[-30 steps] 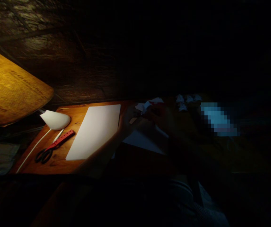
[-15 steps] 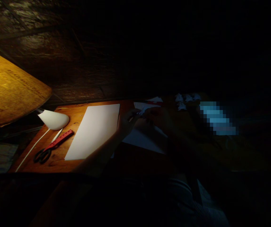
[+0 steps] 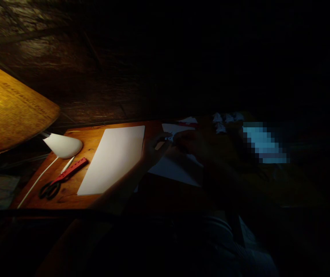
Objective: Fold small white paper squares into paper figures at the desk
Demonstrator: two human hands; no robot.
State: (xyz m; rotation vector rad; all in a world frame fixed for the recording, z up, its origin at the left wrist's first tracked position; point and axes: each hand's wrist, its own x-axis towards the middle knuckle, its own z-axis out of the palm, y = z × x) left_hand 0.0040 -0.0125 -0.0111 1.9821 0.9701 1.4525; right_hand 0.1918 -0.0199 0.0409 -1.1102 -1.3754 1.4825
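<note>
Both my hands meet over the middle of the wooden table, in deep shadow. Between them is a small piece of folded white paper. My left hand pinches it from the left with thumb and fingers. From the right, my right hand closes on the paper's other side; its fingertips are dark and hard to make out. Beneath the hands lies a sheet of white paper, partly covered by my right forearm. To the left rests a bright stack of white paper, with my left forearm crossing its lower corner.
Scissors with black handles and a red cover lie at the left, near a white lamp base and its shade. Several folded white paper shapes stand at the back right, near a blurred-out glowing rectangle.
My right hand has shifted slightly over the folded paper, so less of the paper shows between the hands. The whole view has drifted a little; the table things lie as before.
</note>
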